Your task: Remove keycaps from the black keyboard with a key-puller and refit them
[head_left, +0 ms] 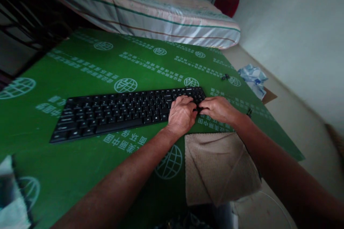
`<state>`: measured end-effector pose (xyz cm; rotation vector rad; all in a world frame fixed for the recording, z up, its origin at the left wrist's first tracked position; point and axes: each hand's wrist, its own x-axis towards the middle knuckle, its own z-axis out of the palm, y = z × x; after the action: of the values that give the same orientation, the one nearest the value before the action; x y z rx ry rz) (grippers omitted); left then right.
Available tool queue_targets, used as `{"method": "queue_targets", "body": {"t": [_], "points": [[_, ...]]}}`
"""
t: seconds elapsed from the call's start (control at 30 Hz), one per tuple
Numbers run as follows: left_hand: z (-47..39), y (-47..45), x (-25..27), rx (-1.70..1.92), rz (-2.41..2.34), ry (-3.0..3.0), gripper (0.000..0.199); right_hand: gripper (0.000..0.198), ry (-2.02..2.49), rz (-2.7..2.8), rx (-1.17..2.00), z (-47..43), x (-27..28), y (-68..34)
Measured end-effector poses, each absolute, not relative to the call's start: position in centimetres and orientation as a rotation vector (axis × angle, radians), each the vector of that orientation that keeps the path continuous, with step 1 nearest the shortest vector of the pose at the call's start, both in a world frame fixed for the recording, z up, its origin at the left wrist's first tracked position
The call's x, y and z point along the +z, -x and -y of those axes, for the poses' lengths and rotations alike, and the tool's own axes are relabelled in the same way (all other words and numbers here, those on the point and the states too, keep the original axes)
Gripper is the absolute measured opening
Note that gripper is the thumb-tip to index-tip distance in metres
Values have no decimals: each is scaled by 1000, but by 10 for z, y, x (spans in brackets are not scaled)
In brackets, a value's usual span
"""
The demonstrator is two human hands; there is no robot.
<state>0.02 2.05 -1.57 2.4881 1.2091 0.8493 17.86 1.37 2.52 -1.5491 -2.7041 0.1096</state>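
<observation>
Black keyboard (115, 112) lies across a green counter (67, 171), its right-hand portion under the left hand (182, 112), fingers curled over the keys. The right hand (219, 109), thumb and fingers drawn together, meets that same end; whether either clamps anything cannot be told. Brown cloth (217, 164) sits nearer the body.

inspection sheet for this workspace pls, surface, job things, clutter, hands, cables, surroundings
surface: green table, printed with globes and writing
job's things: black keyboard, keys upward
clutter: brown cloth at the near edge; small dark pieces toward the right
hands: left hand on the keyboard's right part; right hand at its right end, grip unclear
cables: thin pale line at lower right, possibly a cable
surroundings: bed beyond the table; crumpled wrapping at right
</observation>
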Motion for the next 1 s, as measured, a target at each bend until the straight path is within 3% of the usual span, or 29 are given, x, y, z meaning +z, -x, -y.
{"method": "queue_targets", "body": {"t": [0.2, 1.0], "points": [[-20, -1, -17, 876, -1219, -2456, 7, 15, 1519, 2469, 325, -13, 18, -187], [-30, -6, -16, 844, -1214, -2393, 7, 12, 1492, 2401, 533, -24, 25, -194]]}}
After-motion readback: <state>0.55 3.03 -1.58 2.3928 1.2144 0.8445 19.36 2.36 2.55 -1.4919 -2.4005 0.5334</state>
